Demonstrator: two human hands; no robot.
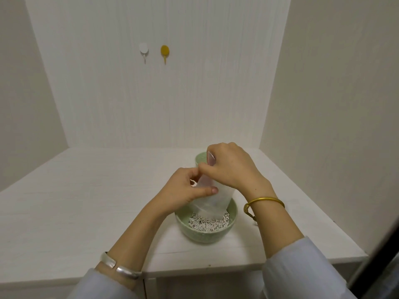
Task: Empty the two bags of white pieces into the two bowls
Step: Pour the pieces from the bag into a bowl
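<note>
From the head camera, looking forward and down, you see your two bare hands meeting just right of the frame's centre, above a white table (86, 201) that fills the lower half of the picture. Your left hand (185, 190) comes up from the lower left, its thumb and fingers pinched narrowly on the left edge of a clear plastic bag (207, 199). Your right hand (231, 167) comes in from the lower right and closes on the upper end of the same bag, knuckles toward you. The bag is upended, its lower end opening into the near green bowl (206, 231), which sits on the table just below your hands. Small white pieces (207, 223) lie heaped inside that bowl around the bag's mouth; whether any remain in the bag cannot be told. Behind your right hand, only a curved sliver of the far green bowl (199, 158) shows, and its contents are hidden. A silver bangle (119, 266) circles your left wrist at the lower left, and a gold bangle (262, 203) circles your right wrist; pale blue sleeves cover both forearms at the bottom edge. On the white back wall, in the upper left of centre, hang a white hook (143, 50) and, just to its right, a yellow hook (165, 52).
</note>
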